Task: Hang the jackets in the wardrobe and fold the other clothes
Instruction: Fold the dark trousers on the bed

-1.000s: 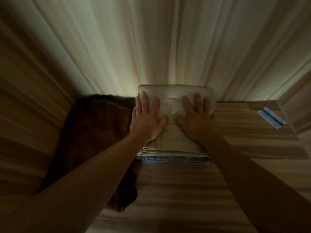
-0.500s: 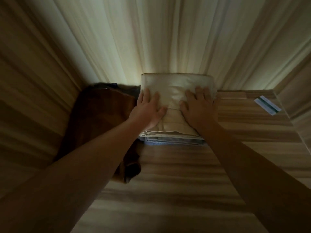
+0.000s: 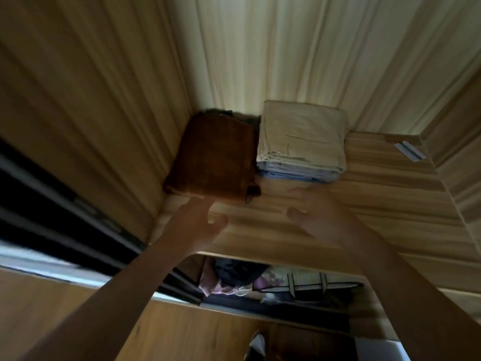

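under the shelf [image 3: 377, 204] front edge: dark and pink garments [image 3: 234, 277] visible. over the shelf's front part: left hand [image 3: 197, 225] and right hand [image 3: 320, 217], both blurred, fingers loosely spread, holding nothing; contact with the wood cannot be told. back left corner: folded brown garment [image 3: 213, 157]. just beside it to the right, against the back wall: folded beige stack [image 3: 302, 131], pale blue layers [image 3: 294, 175] at its bottom. back right corner: striped label [image 3: 410, 151].
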`<state>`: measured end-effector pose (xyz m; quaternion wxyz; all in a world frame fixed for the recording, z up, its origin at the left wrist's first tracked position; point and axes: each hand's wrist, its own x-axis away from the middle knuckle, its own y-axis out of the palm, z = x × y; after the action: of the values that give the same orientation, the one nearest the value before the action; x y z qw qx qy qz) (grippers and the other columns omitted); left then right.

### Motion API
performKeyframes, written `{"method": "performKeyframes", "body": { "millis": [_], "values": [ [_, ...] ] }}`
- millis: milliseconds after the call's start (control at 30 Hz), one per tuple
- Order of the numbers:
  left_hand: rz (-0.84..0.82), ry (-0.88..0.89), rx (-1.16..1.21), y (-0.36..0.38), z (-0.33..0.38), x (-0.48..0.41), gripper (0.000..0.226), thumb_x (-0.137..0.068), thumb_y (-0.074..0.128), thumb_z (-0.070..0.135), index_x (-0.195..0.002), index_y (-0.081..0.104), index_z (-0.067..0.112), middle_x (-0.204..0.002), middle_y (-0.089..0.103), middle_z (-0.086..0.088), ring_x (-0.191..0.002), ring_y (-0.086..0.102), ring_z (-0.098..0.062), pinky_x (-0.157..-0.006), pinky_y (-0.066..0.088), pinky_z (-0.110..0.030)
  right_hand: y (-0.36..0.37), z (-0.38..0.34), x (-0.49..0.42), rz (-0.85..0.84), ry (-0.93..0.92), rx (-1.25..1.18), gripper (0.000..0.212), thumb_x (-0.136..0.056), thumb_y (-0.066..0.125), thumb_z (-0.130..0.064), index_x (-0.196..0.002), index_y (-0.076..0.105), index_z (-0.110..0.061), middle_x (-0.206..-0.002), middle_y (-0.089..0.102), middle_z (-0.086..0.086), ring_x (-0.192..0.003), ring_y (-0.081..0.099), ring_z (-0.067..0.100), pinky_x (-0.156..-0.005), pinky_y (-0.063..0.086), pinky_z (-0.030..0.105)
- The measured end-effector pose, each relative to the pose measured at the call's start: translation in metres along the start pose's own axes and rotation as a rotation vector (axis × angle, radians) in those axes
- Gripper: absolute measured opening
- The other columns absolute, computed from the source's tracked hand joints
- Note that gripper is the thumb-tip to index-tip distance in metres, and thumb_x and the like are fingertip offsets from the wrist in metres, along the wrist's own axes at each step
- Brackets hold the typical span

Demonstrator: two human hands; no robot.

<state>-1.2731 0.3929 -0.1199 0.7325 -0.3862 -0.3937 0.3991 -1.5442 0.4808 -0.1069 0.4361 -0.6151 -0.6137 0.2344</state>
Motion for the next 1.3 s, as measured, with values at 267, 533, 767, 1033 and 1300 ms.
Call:
{"method": "performKeyframes", "body": {
  "millis": [267, 533, 767, 1033, 1300],
  "values": [
    [0.085, -0.122, 0.056, -0.013, -0.106, 0.196, 0.059, -0.09, 0.06, 0.058, -0.142, 0.051, 0.032, -0.134, 0.058, -0.002, -0.117, 0.062, -0.023, -0.099, 0.05, -0.04, 0.064, -0.117, 0.11, -0.102, -0.141, 0.188, 0.057, -0.097, 0.055, -0.057, -0.146, 0.049, -0.028, -0.144, 0.054, 0.0, -0.128, 0.053, 0.023, -0.103, 0.046, 0.041],
    [0.215, -0.434, 0.06, -0.039, -0.246, 0.412, 0.057, -0.094, 0.058, 0.054, -0.144, 0.049, 0.03, -0.142, 0.056, -0.002, -0.125, 0.057, -0.02, -0.103, 0.048, -0.038, 0.161, -0.272, 0.189, -0.217, -0.434, 0.273, 0.055, -0.097, 0.058, -0.055, -0.144, 0.051, -0.027, -0.142, 0.059, 0.003, -0.124, 0.059, 0.022, -0.1, 0.05, 0.039],
    [0.29, -0.749, 0.126, -0.053, -0.347, 0.551, 0.061, -0.094, 0.056, 0.058, -0.147, 0.046, 0.031, -0.146, 0.054, -0.003, -0.129, 0.055, -0.023, -0.105, 0.045, -0.039, 0.25, -0.41, 0.221, -0.327, -0.683, 0.391, 0.058, -0.096, 0.053, -0.063, -0.144, 0.048, -0.032, -0.144, 0.056, 0.0, -0.126, 0.057, 0.021, -0.103, 0.049, 0.04],
    [0.357, -0.984, 0.239, -0.064, -0.453, 0.636, 0.058, -0.095, 0.059, 0.05, -0.146, 0.049, 0.026, -0.142, 0.053, -0.008, -0.126, 0.055, -0.025, -0.104, 0.044, -0.037, 0.349, -0.56, 0.217, -0.405, -0.91, 0.479, 0.056, -0.097, 0.051, -0.063, -0.145, 0.048, -0.034, -0.144, 0.058, -0.004, -0.125, 0.06, 0.02, -0.098, 0.05, 0.037],
    [0.467, -1.178, 0.274, -0.118, -0.575, 0.65, 0.057, -0.093, 0.055, 0.055, -0.144, 0.049, 0.031, -0.134, 0.055, -0.002, -0.119, 0.059, -0.022, -0.099, 0.05, -0.039, 0.442, -0.737, 0.149, -0.515, -1.083, 0.487, 0.052, -0.096, 0.052, -0.062, -0.141, 0.049, -0.035, -0.141, 0.058, -0.005, -0.122, 0.06, 0.019, -0.097, 0.054, 0.039]
  ]
}}
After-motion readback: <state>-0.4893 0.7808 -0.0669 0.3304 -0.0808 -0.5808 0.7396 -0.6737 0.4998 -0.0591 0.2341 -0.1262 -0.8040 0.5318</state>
